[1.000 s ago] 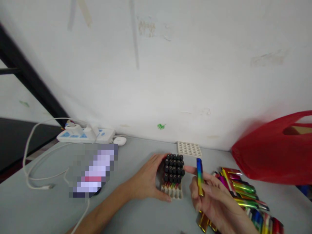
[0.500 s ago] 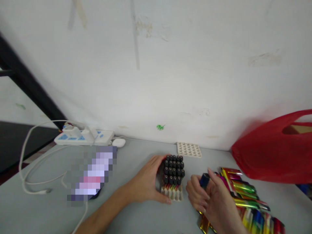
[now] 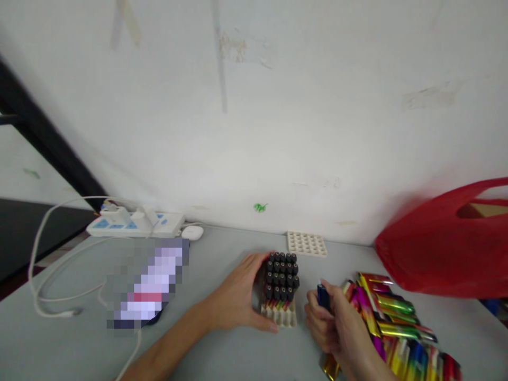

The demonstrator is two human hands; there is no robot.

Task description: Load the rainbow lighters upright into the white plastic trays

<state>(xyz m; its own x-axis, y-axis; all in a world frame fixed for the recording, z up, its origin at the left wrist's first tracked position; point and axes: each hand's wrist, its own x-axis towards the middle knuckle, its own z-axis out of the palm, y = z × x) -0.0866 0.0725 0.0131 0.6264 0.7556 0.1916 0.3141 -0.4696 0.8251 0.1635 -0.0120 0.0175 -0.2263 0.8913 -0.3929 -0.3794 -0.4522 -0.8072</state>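
My left hand (image 3: 238,293) curves round the left side of a cream holed rack (image 3: 283,317), thumb at its front edge and fingertips behind. Several black-topped sticks (image 3: 282,276) stand upright in rows in the rack; bits of red, yellow and green show below their tops. The front row of holes has no sticks. To the right, my right hand (image 3: 329,320) is closed round a small dark blue tube (image 3: 323,297), held upright between thumb and fingers. Its lower end is hidden in the palm. Beside that wrist lie shiny multicoloured foil-like tubes (image 3: 397,317), spread in a loose pile.
A cream holed plate (image 3: 307,243) lies near the wall. At the right sits a red bag (image 3: 436,248). On the left are a blurred-out phone (image 3: 153,286), a white power strip (image 3: 135,225), a small white case (image 3: 192,233) and a looping white cable (image 3: 35,264).
My right hand has turned so its back shows more, and the blue tube now sticks out slightly further left with a pale tip visible. My left hand stays on the rack.
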